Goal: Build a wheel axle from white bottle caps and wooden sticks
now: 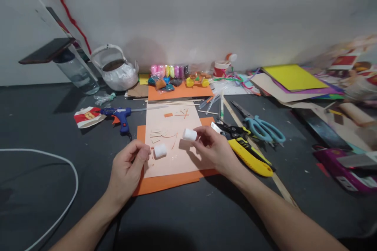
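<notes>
My left hand point(128, 168) is closed in a pinch at the left side of a pale paper sheet point(188, 160). A thin orange stick point(152, 148) shows at its fingertips, and a small white cylinder point(160, 151) sits right at the stick's other end. Whether that cylinder touches the paper I cannot tell. My right hand point(216, 147) grips a second white cylinder point(190, 135) between thumb and fingers, just above the sheet. Short thin sticks point(156, 134) and a small orange piece point(168, 115) lie on the paper.
A blue glue gun point(123, 119) rests left of the paper. To the right are a yellow cutter point(253, 160), blue-handled scissors point(262, 127) and a wooden strip point(284, 190). Behind stand a silver kettle point(119, 76) and coloured clay packs point(169, 71). A white cable point(75, 172) curves at left.
</notes>
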{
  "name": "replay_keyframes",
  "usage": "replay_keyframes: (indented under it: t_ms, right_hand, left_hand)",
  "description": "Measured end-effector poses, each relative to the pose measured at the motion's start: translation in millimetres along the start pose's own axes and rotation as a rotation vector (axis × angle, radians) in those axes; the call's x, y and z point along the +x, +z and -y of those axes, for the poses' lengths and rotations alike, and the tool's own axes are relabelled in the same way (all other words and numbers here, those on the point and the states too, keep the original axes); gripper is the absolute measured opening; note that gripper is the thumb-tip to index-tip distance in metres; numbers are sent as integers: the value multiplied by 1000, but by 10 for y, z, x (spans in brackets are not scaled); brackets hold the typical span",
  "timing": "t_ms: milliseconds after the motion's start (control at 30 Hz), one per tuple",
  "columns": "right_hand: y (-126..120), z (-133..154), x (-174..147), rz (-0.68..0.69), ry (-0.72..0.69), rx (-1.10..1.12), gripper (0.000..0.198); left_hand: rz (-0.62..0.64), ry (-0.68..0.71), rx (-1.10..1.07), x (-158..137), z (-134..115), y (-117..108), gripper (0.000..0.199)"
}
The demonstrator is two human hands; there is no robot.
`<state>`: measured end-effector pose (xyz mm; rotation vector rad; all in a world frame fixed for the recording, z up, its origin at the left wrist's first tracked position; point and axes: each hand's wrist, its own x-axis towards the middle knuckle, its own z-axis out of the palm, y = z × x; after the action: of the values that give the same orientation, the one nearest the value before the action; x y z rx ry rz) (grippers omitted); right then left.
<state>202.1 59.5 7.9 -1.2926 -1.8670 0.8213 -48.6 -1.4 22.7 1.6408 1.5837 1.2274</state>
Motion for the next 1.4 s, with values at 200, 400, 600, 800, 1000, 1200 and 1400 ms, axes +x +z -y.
replay_keyframes:
  t_ms: [200,400,600,800,1000,1200,1400]
  right_hand:
    - [15,-44,47,-24,48,-64,13]
    - [36,-58,40,3,55,-128,17]
    - [21,8,-6,6,55,-293,16]
    - [7,136,-94,102,20,-453,23]
    - [-55,143,-47,219,-181,-443,49]
    - [-30,136,7,253,-298,-424,29]
    - [-13,96,9,210,-321,-387,25]
  left_hand:
    - [66,93,151,57,28,40,14]
    - [312,146,353,165,10,8,44]
    - [435,125,471,189,13,-36,50]
    - [469,99,485,157,33,22,41]
    - [434,181,450,159,85,53,49]
    - [400,251,407,178,110,179,27]
    - [326,271,359,192,121,245,19]
